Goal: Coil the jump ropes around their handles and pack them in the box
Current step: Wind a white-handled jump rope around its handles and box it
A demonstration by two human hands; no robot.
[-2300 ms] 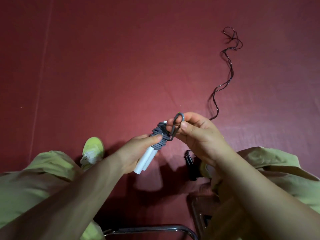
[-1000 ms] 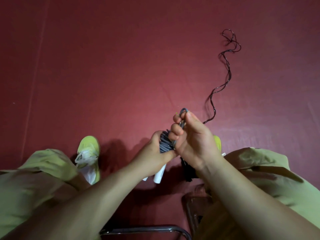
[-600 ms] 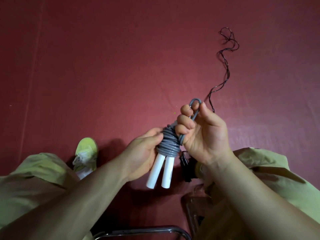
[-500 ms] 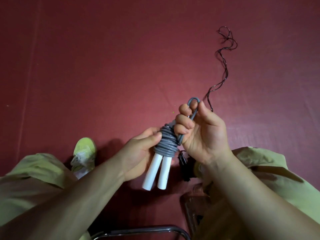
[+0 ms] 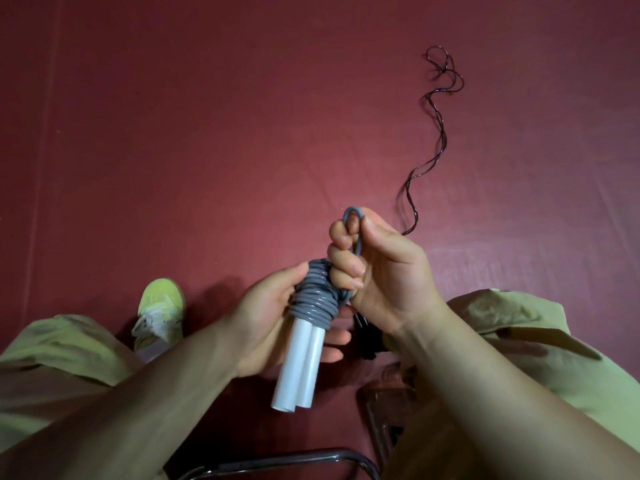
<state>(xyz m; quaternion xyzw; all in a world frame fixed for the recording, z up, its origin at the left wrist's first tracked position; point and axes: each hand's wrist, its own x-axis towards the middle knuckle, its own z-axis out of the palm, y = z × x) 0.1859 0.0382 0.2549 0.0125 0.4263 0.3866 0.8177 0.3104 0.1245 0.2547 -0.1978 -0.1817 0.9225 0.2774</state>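
A grey jump rope (image 5: 315, 299) is coiled tightly around the upper part of its two white handles (image 5: 301, 368), which point down toward me. My left hand (image 5: 266, 323) grips the bundle at the coil, fingers behind the handles. My right hand (image 5: 377, 268) pinches the last grey loop (image 5: 354, 216) of the rope, which sticks up above my fingers. A second, thin black jump rope (image 5: 437, 133) trails across the red floor, its dark handles (image 5: 363, 336) partly hidden below my right wrist. No box is identifiable.
Red floor (image 5: 207, 133) fills the view. My knees in olive trousers sit at both lower sides, with a yellow-green shoe (image 5: 161, 306) on the left. A chrome chair frame (image 5: 277, 460) runs along the bottom, and a dark object (image 5: 381, 420) sits under my right forearm.
The bundle turned from lying sideways to handles pointing down toward me and came closer. My right hand kept pinching the end loop, now raised above the coil.
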